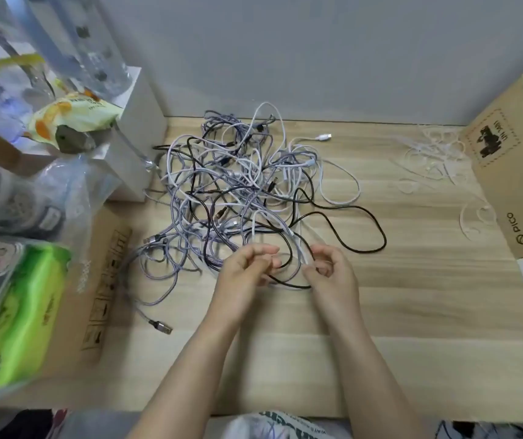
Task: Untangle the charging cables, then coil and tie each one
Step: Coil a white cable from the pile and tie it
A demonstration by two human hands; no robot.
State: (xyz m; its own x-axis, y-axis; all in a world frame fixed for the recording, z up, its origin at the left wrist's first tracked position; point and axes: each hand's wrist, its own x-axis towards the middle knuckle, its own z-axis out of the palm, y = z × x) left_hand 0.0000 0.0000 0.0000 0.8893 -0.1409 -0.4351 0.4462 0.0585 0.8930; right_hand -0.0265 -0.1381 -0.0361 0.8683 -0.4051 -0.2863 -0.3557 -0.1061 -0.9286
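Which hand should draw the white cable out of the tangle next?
Probably the right hand: it already pinches the white cable at the tangle's near edge. The left hand sits beside it with curled fingers and could steady the black cable.

Home desk (cluttered), snack bag (pixel 73 117), tissue pack (pixel 16 315), cardboard boxes (pixel 513 172)

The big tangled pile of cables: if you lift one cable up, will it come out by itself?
Probably not. The tangled pile of grey, white and black cables loops over itself, so neighbours would likely drag along. The thin black cable lies in loose curves, so it looks floppy, not stiff.
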